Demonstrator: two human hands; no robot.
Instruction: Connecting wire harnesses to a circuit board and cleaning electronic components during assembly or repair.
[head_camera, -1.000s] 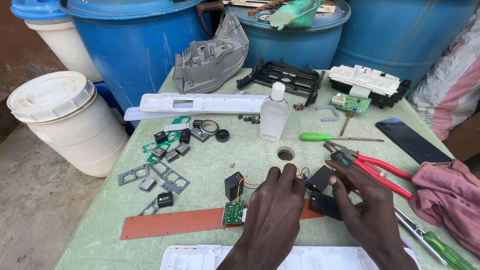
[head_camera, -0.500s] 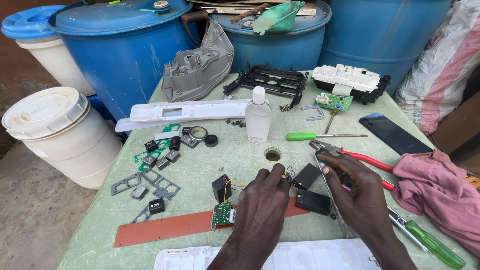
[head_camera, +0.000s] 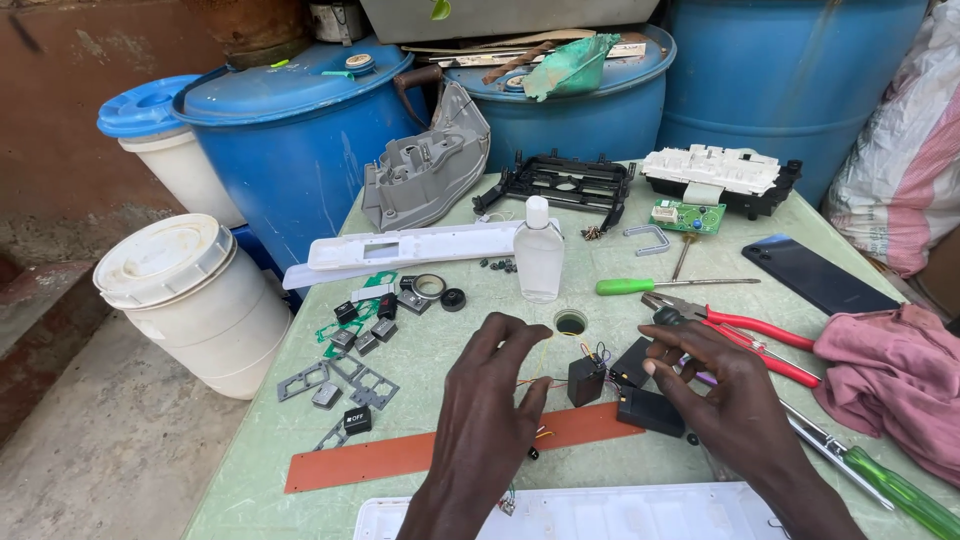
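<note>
Pale green worktop (head_camera: 450, 350), worn matte surface with a small round hole (head_camera: 571, 323) in it; that hole is the landmark here. Left hand (head_camera: 490, 420) sits just below-left of the hole, fingers (head_camera: 505, 335) loosely spread and arched, tips pinching at thin orange wire (head_camera: 532, 381); whether the wire is truly gripped, cannot tell. Right hand (head_camera: 735, 400) is below-right of the hole, fingers curled narrow around a small black plastic box (head_camera: 651, 411), thumb on its top. A second small black cube (head_camera: 585, 381) stands directly below the hole between the hands, thin coloured wires running off its top; a flat black square piece (head_camera: 634, 361) lies just right of it.

Below the hole: long flat rust-orange strip (head_camera: 400, 455), then a white moulded plastic panel (head_camera: 600, 515) at the near edge. Above-left of the hole: clear plastic bottle (head_camera: 539, 255) with white cap, upright, no label readable. Left of the hole: cluster of small black buttons and grey flat frames (head_camera: 350, 375), one black button with a white printed marking. Right of the hole: green-handled screwdriver (head_camera: 640, 286), red-handled pliers (head_camera: 740, 330), dark glossy phone (head_camera: 818, 276), crumpled pink cloth (head_camera: 890, 380). Further above: long white plastic trim (head_camera: 400, 250), grey cast housing (head_camera: 425, 170), black open frame (head_camera: 560, 185), small green circuit board (head_camera: 688, 215). Blue plastic drums (head_camera: 300, 150) behind; white lidded bucket (head_camera: 190, 300) far left on the floor.
</note>
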